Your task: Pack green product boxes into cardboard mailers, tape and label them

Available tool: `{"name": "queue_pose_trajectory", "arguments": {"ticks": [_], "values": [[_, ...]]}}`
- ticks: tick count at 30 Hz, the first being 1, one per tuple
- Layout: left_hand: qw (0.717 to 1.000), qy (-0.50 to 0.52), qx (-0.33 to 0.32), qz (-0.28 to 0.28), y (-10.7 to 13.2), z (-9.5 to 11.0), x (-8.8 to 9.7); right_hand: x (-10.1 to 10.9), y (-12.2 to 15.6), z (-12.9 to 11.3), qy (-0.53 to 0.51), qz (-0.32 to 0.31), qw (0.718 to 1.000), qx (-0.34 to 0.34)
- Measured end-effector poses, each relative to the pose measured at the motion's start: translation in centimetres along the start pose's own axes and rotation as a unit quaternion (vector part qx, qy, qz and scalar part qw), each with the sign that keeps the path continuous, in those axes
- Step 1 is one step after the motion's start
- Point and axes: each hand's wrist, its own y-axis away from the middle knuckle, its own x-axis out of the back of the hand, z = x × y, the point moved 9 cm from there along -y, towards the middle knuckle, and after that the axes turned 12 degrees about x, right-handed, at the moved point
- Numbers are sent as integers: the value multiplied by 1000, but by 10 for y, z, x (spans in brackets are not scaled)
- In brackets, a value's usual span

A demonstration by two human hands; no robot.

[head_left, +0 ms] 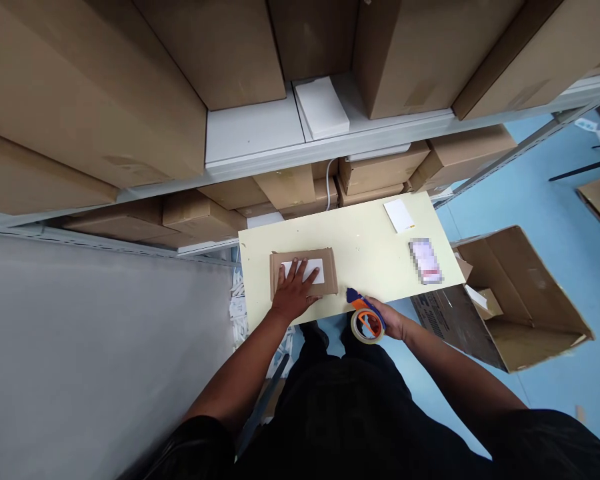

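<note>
A small cardboard box (303,255) lies on the left half of the pale yellow table (365,247). On its top is a white label (318,272), partly covered by my left hand (294,290), which rests flat with the fingers spread. My right hand (391,321) grips a tape dispenser (358,301), blue and orange with a roll of clear tape on it. The dispenser is at the table's front edge, to the right of the box and apart from it. The fingers wrapped around its handle are partly hidden.
A white pad (399,215) and a blurred-out phone-like item (426,261) lie on the table's right part. Behind it, a shelf (250,130) holds large cartons and a white paper stack (323,107). A large open carton (545,320) stands at the right. A grey wall (105,347) borders the left.
</note>
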Motion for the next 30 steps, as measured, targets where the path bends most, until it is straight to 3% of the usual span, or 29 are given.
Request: {"name": "queue_pose_trajectory", "arguments": {"ticks": [6, 9, 12, 16, 22, 30], "values": [[1000, 22, 9, 7, -3, 1, 2, 35, 27, 33, -38, 14, 999, 11], [1000, 29, 4, 5, -3, 1, 0, 20, 15, 35, 37, 0, 999, 1], [1000, 28, 0, 8, -2, 1, -1, -24, -15, 9, 139, -48, 989, -6], [1000, 24, -5, 10, -2, -2, 0, -61, -42, -36, 208, -38, 977, -11], [999, 35, 0, 16, -2, -4, 1, -64, -40, -55, 290, -13, 957, -23], [999, 41, 5, 18, -3, -4, -1, -75, -38, -85, 485, 12, 874, 33]]}}
